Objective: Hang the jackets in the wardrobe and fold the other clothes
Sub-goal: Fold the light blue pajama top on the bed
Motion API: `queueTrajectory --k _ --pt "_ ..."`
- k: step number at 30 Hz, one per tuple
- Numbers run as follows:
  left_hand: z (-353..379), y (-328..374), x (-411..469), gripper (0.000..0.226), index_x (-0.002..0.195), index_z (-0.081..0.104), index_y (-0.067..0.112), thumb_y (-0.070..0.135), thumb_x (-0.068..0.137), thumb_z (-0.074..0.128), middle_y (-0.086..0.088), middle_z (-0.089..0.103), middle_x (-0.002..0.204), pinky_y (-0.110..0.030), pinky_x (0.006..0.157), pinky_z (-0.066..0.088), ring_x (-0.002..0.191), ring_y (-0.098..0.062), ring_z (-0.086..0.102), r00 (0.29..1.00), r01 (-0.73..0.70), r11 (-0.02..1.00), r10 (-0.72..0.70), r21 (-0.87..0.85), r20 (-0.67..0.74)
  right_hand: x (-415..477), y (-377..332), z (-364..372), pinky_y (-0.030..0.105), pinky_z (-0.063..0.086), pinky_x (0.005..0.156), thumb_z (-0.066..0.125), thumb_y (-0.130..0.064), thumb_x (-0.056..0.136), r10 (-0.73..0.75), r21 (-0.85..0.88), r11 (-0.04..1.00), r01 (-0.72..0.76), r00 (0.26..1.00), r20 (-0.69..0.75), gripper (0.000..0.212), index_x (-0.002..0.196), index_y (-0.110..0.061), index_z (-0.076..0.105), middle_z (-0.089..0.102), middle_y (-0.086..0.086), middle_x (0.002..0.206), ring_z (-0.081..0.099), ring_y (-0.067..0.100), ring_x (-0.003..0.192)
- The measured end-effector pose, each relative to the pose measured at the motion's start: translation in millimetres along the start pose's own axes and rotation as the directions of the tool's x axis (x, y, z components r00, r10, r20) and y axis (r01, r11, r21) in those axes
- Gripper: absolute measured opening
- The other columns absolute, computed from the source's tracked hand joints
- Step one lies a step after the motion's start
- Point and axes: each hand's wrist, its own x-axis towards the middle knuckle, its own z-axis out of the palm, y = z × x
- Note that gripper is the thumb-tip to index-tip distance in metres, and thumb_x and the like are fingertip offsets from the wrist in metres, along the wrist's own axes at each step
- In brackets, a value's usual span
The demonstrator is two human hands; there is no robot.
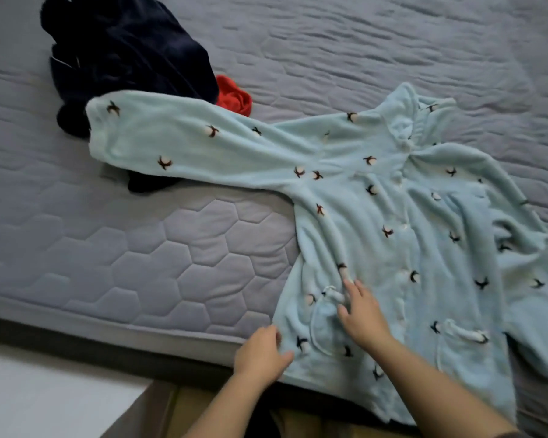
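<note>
Clearly, a light blue fleece top with small dark bird-like marks lay spread front side up on the grey quilted bed, near the edge closest to the person, and its hem hung a little over that edge. Its collar pointed to the far side of the bed and a row of pale buttons ran down the middle. One long sleeve was stretched out flat across the bed, and its cuff end lay over the lower part of a dark navy garment, which sat crumpled in a heap farther away. A small red garment lay just beside the navy heap, touching it, and just behind the stretched sleeve. The other sleeve was folded along the opposite side of the top. The left hand was at the side edge of the top, low near the hem; the fingers were curled and the thumb lay on the fabric, so it pinched this edge. The right hand rested on the front of the top with straight, slightly spread fingers and gripped nothing; the fingertips touched the fabric beside a front pocket that had a white cord bow at its top. A second pocket with the same bow was on the other side of the buttons
</note>
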Motion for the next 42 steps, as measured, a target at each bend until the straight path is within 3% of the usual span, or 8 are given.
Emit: queueTrajectory --k 6,10,14,19,24,29,36,42 --pt "59 9 -12 0.044 0.118 0.037 0.022 0.046 0.087 0.058 0.0 0.047 0.12 -0.031 0.078 0.045 0.11 -0.02 0.052 0.929 0.211 0.97 -0.16 0.123 -0.333 -6 43 10 0.03 0.021 0.113 0.049 -0.02 0.095 -0.084 0.141 0.986 0.092 0.995 -0.057 0.054 0.146 -0.018 0.032 0.02 -0.001 0.157 0.02 0.017 0.143" --pt "56 -12 -21 0.008 0.094 0.056 0.017 0.024 0.091 0.055 -0.008 0.063 0.099 -0.027 0.067 0.038 0.085 -0.027 0.057 0.897 0.254 0.92 -0.34 -0.3 -0.283 -23 66 10 0.028 0.025 0.111 0.049 -0.018 0.094 -0.104 0.196 0.974 0.116 0.992 -0.07 0.051 0.143 -0.016 0.036 0.027 0.001 0.153 0.028 0.015 0.139" --pt "48 -56 -49 0.018 0.074 0.055 0.015 0.023 0.088 0.064 -0.006 0.061 0.081 -0.03 0.069 0.04 0.085 -0.028 0.06 0.859 0.308 0.817 -0.459 -0.488 -0.226 -43 78 10 0.03 0.026 0.111 0.048 -0.019 0.095 -0.092 0.134 0.987 0.091 0.996 -0.001 0.051 0.143 -0.015 0.033 0.03 0.003 0.151 0.029 0.018 0.138" --pt "52 -53 -49 0.015 0.076 0.055 0.016 0.021 0.085 0.067 -0.005 0.061 0.082 -0.035 0.077 0.049 0.081 -0.025 0.057 0.879 0.33 0.724 -0.469 -0.606 -0.082 -58 84 18 0.033 0.029 0.109 0.05 -0.015 0.091 -0.035 0.218 0.975 0.051 0.997 -0.075 0.055 0.143 -0.014 0.033 0.029 0.006 0.15 0.031 0.022 0.136" --pt "65 -51 -28 0.014 0.079 0.054 0.014 0.024 0.089 0.058 -0.007 0.061 0.084 -0.028 0.056 0.034 0.072 -0.022 0.051 0.843 0.334 0.807 -0.487 -0.487 -0.228 -66 102 35 0.033 0.031 0.11 0.054 -0.012 0.09 0.05 0.365 0.931 -0.016 0.995 -0.084 0.057 0.143 -0.011 0.032 0.029 0.009 0.148 0.038 0.024 0.132" --pt "73 -31 -44 0.019 0.096 0.048 0.009 0.02 0.087 0.061 -0.009 0.049 0.098 -0.031 0.062 0.035 0.079 -0.025 0.046 0.751 0.358 0.778 -0.568 -0.516 -0.337 -90 139 20 0.03 0.033 0.103 0.054 -0.014 0.089 0.17 0.391 0.914 -0.108 0.977 -0.128 0.052 0.139 -0.013 0.039 0.038 0.008 0.142 0.041 0.023 0.128" --pt "139 72 -55 0.013 0.076 0.054 0.022 0.027 0.087 0.057 0.001 0.06 0.08 -0.031 0.069 0.045 0.079 -0.022 0.058 0.963 0.088 0.946 -0.161 -0.311 -0.218 -111 240 -9 0.044 0.036 0.103 0.054 -0.018 0.089 0.542 0.335 0.812 -0.478 0.831 -0.126 0.053 0.139 -0.012 0.037 0.034 0.012 0.145 0.037 0.032 0.129" --pt "194 147 -36 0.006 0.081 0.054 0.026 0.027 0.087 0.055 0.006 0.06 0.081 -0.03 0.071 0.047 0.08 -0.016 0.058 0.981 -0.168 0.98 0.156 -0.106 -0.113 -115 313 -5 0.038 0.045 0.09 0.049 -0.014 0.09 0.693 0.391 0.63 -0.671 0.713 0.107 0.046 0.133 -0.002 0.041 0.051 0.023 0.13 0.051 0.039 0.114"
